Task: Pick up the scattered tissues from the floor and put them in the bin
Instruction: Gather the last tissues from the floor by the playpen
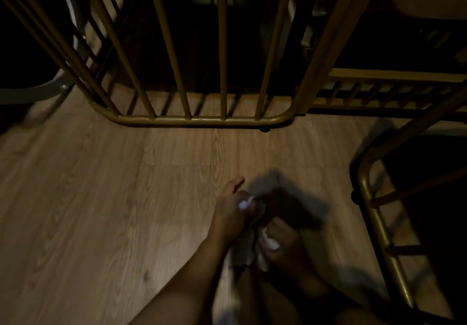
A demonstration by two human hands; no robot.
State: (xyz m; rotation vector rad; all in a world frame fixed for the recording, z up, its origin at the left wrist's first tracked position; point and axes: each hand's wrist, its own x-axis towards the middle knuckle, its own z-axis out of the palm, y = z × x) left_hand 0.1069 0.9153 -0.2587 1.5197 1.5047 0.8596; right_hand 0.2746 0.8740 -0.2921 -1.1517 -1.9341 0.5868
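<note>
The room is dark, with a light brown wood floor. On the far side stands a gold metal frame with tall thin bars. Another gold frame stands on the right. A gray curved leg shows at the far left.

Both hands are low and near, close together, a little right of the middle. The left hand is curled around white tissues, and a small white bit pokes out between its fingers. One finger sticks out toward the far side. The right hand is just beside it, in shadow and blurry. It looks curled around a white tissue wad too. The tissues are bunched up between the two hands, just above the floor. Dark shadows from the hands fall on the floor to the right.
</note>
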